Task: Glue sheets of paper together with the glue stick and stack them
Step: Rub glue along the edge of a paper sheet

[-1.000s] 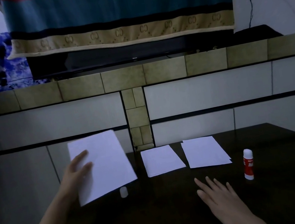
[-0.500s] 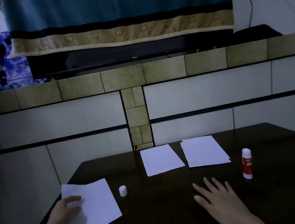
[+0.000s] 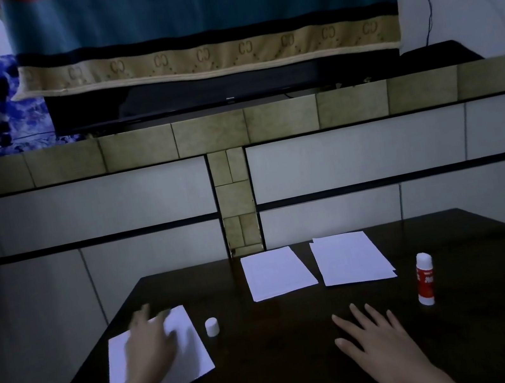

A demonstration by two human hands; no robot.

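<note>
Lying flat under the spread left hand (image 3: 151, 345), a sheet (image 3: 184, 353) is being pressed to the counter (image 3: 291, 368), likely to seat it, while the right hand (image 3: 381, 342) is resting wide, holding nothing, near the upright uncapped glue stick (image 3: 425, 279).

striped cloth (image 3: 201, 16), television (image 3: 195, 95), dark table (image 3: 307, 366)

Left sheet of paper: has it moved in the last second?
Yes. The left sheet came down from in front of the tiled wall onto the table, left of the white cap, with the left hand on it.
</note>
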